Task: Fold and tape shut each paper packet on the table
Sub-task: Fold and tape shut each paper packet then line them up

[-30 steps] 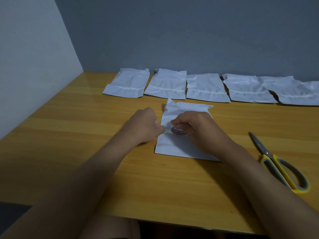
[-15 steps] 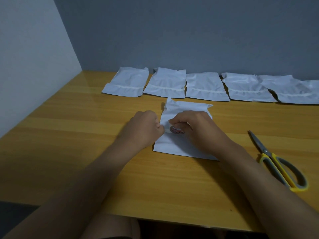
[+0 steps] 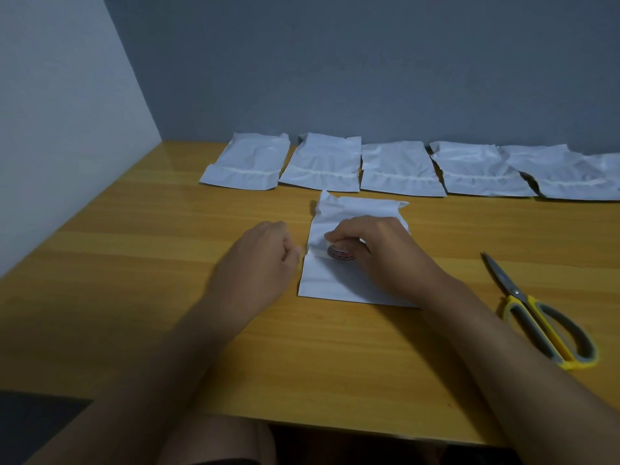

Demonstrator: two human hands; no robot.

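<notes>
A white paper packet (image 3: 339, 280) lies flat on the wooden worktop (image 3: 134, 297), near the middle, with its crumpled top end pointing toward the far wall. The right hand (image 3: 375, 250) rests on the packet with its fingers curled round a small tape roll (image 3: 341, 252); the roll's side shows a red-and-white label, but the print is too small and blurred to read. A short pale strip of tape (image 3: 315, 252) runs from the roll to the packet's left edge. The left hand (image 3: 265, 263) sits just beside that edge with its fingers curled in; its fingertips seem to pinch the tape's free end, though the view does not show this clearly. Along the back of the worktop five more white packets (image 3: 399, 172) lie in a row, each with a pale band across it, and none bears any legible writing. Yellow-handled scissors (image 3: 536, 313) lie closed on the worktop to the right, well apart from the packet.
</notes>
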